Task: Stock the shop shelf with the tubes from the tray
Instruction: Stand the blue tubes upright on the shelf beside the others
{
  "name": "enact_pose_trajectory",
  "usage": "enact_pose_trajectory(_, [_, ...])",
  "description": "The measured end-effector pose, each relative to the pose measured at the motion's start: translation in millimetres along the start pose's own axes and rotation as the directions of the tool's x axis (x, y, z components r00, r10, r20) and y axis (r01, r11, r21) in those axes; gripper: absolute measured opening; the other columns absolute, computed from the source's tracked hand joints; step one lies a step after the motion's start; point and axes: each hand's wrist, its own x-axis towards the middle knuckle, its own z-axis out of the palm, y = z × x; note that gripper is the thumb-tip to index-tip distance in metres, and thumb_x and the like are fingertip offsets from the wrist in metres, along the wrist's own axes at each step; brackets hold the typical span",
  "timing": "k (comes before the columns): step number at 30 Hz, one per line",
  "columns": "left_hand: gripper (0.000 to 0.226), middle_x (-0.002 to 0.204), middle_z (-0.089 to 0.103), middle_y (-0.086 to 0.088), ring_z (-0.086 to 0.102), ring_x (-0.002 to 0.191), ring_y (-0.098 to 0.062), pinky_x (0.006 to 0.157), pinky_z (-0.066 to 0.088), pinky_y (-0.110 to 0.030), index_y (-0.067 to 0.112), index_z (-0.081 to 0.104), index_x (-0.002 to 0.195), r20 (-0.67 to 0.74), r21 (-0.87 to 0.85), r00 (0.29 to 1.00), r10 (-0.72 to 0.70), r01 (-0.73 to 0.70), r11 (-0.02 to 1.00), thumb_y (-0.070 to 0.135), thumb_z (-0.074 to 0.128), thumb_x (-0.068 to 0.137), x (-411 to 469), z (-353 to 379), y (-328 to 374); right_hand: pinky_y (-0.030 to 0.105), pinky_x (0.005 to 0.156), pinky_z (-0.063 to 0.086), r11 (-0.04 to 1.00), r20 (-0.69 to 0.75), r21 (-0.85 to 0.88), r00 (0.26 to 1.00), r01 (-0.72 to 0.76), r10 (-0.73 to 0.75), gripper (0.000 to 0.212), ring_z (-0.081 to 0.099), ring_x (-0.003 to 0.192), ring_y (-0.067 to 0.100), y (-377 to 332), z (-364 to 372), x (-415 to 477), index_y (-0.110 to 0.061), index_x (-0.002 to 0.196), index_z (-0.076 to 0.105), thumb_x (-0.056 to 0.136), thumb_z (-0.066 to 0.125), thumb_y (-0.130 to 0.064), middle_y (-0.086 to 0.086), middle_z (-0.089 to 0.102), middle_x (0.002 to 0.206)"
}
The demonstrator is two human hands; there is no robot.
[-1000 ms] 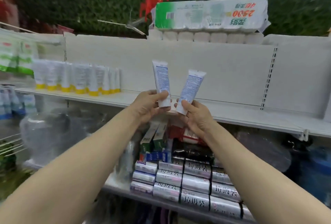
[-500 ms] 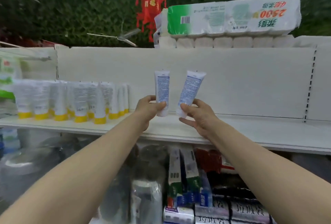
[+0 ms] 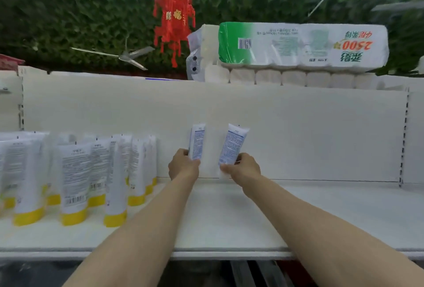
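Note:
My left hand [image 3: 183,166] grips a white tube with blue print [image 3: 197,142], held upright by its lower end. My right hand [image 3: 244,168] grips a second, matching white tube [image 3: 232,145], tilted a little to the right. Both tubes are deep over the white shelf [image 3: 229,218], close to its back panel. Whether their caps touch the shelf is hidden by my hands. The tray is out of view.
Several white tubes with yellow caps [image 3: 75,179] stand in rows on the left part of the shelf. A pack of toilet rolls [image 3: 298,46] lies on top of the back panel. A red lantern [image 3: 174,20] hangs above.
Both hands have reached forward and down, carrying the two tubes from in front of the shelf edge to near the back panel. The camera has come closer and looks more onto the shelf.

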Motion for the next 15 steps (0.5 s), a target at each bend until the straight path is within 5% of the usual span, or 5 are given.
enact_pose_trajectory(7, [0.031,0.113,0.067,-0.006,0.063,0.1,-0.028,0.089,0.052,-0.038,0.017,0.06,0.111,0.005,0.011,0.999,-0.053,0.053,0.999,0.02,0.072,0.082,20.6,-1.8,-18.0,0.039,0.09,0.054,0.987,0.068,-0.125,0.992,-0.101,0.11,0.04,0.061,0.102,0.024,-3.3,40.9,34.3,-0.03,0.092,0.063,0.062,0.081,-0.048,0.005,0.062,0.11])
enact_pose_trajectory(11, [0.031,0.114,0.066,-0.007,0.061,0.095,-0.025,0.076,0.045,-0.028,0.014,0.059,0.115,-0.007,0.018,0.997,-0.082,0.082,0.996,0.018,0.069,0.086,25.6,-9.8,-23.7,0.039,0.089,0.055,0.982,0.095,-0.164,0.989,-0.094,0.11,0.045,0.064,0.098,0.026,2.7,57.8,39.9,-0.03,0.085,0.061,0.051,0.079,-0.053,0.006,0.062,0.111])
enact_pose_trajectory(15, [0.034,0.117,0.066,-0.007,0.062,0.101,-0.025,0.074,0.041,-0.025,0.012,0.06,0.118,-0.023,0.032,0.996,-0.092,0.092,0.995,0.016,0.07,0.086,23.2,-12.7,-25.9,0.041,0.094,0.051,0.974,0.094,-0.222,0.993,-0.042,0.064,0.044,0.057,0.107,0.025,4.3,58.8,40.0,-0.029,0.097,0.061,0.062,0.079,-0.05,0.007,0.06,0.112])
